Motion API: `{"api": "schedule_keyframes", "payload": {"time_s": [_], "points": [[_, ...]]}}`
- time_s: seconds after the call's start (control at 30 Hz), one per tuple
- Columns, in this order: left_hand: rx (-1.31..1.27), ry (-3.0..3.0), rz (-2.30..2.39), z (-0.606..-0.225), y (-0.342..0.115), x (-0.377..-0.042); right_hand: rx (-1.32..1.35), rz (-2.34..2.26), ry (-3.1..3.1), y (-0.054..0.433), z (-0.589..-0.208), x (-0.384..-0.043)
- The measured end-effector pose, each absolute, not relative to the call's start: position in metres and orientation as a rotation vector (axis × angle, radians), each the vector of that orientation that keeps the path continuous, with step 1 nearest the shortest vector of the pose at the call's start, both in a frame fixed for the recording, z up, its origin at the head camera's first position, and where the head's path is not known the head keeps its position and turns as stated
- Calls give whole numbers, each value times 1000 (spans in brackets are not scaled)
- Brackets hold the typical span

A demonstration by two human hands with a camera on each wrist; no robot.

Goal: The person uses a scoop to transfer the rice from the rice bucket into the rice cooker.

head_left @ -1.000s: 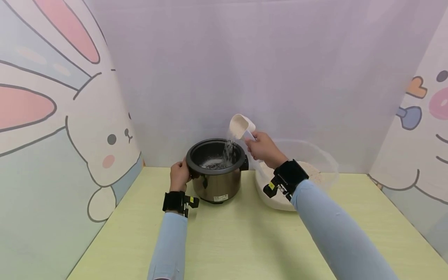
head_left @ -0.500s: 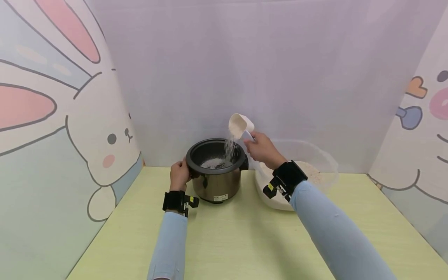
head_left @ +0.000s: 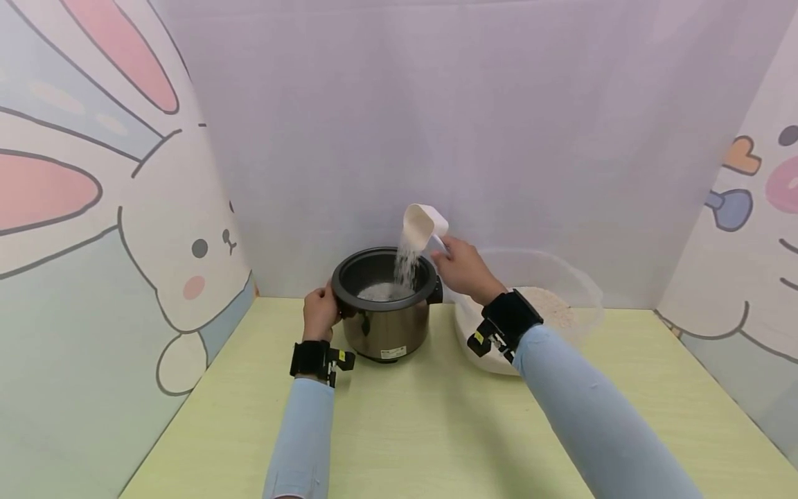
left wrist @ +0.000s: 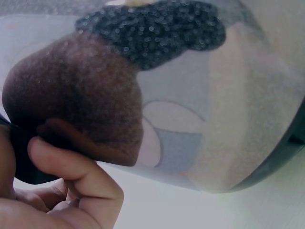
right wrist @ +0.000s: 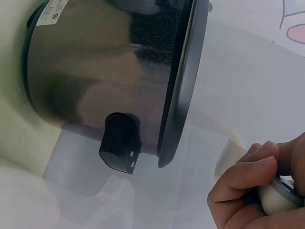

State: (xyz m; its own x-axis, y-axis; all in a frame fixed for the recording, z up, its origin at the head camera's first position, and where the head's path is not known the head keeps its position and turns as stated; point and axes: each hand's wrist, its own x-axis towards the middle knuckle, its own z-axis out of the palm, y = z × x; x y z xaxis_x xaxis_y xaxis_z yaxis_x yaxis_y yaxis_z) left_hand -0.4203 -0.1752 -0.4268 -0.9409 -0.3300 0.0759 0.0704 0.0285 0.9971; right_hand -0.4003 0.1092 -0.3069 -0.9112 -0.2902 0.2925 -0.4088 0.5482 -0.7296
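Tipped a little further and shifted slightly left since the earlier frame, the scoop (head_left: 434,219) now leans more toward the pot (head_left: 386,330), and the white layer of grains (head_left: 377,292) on the pot's floor covers more of it. Its mouth sits above the right, far part of the pot's rim, facing left and down, so that the falling stream (head_left: 406,266) lands inside the pot and not beside it.

On the right of the pot and higher than its rim, the right hand (head_left: 464,269) grips the scoop's handle, fingers wrapped round it. Holding it from that side probably keeps the arm out of the stream's way.

At the pot's left side, the left hand (head_left: 320,313) grips the black side handle (left wrist: 29,160), thumb laid along it and a finger curled beneath. That hold likely steadies the pot while grains drop in. The matching right handle (right wrist: 120,143) is free of any hand.

Upright beneath the stream, the pot stands on the table (head_left: 386,430), its mouth uncovered. Just to the right of the pot, a see-through tub (head_left: 499,363) holds more pale grains, close enough, it seems, for short trips with the scoop.
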Motion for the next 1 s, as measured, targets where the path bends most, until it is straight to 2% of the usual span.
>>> {"api": "schedule_keyframes", "payload": {"time_s": [1.0], "points": [[261, -2003, -2025, -427, -171, -422, 696, 972, -2596, 109, -319, -400]]}}
